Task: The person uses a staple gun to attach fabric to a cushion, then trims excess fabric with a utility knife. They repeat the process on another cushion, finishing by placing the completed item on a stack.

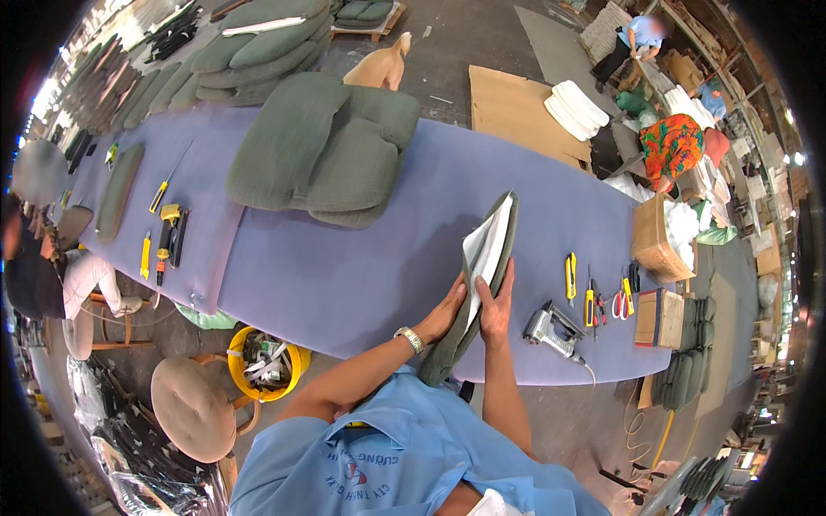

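Observation:
Close to my body, over the table's near edge, I hold a dark green upholstered pad (506, 241) tilted on its edge, with its white underside partly showing. My left hand (445, 315), with a metal watch at the wrist, grips the pad's left side. On its right side my right hand (494, 303) is closed round it, thumb over the white face. Beyond my hands, several green cushions (318, 155) lie stacked on the blue-grey covered table (447, 189). To the right of my right hand lies a silver staple gun (552, 331).
Right of the staple gun are a yellow cutter (570, 279), screwdrivers (590, 301), scissors (618, 303) and a cardboard box (661, 239). A yellow-black staple gun (167, 236) lies left. Below the table edge stand a yellow bucket (297, 365) and a round stool (191, 411). People work at both sides.

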A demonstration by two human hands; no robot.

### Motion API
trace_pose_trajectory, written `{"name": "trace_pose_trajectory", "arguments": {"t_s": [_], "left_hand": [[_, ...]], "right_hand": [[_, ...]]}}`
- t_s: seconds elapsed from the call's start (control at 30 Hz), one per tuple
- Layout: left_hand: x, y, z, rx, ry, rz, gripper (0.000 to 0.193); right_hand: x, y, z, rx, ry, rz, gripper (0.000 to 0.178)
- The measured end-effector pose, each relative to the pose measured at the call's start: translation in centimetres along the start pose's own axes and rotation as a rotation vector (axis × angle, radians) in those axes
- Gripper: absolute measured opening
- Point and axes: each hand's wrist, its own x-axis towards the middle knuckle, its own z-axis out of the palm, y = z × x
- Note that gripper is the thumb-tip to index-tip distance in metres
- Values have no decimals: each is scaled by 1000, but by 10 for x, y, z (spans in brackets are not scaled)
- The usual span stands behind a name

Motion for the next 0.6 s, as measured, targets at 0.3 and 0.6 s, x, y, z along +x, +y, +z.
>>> {"name": "trace_pose_trajectory", "arguments": {"t_s": [0.3, 0.6], "left_hand": [[77, -31, -10, 60, -92, -315, 73], [59, 69, 12, -49, -71, -59, 70]], "right_hand": [[17, 16, -8, 224, -13, 75, 78], [23, -58, -21, 21, -91, -324, 83]]}}
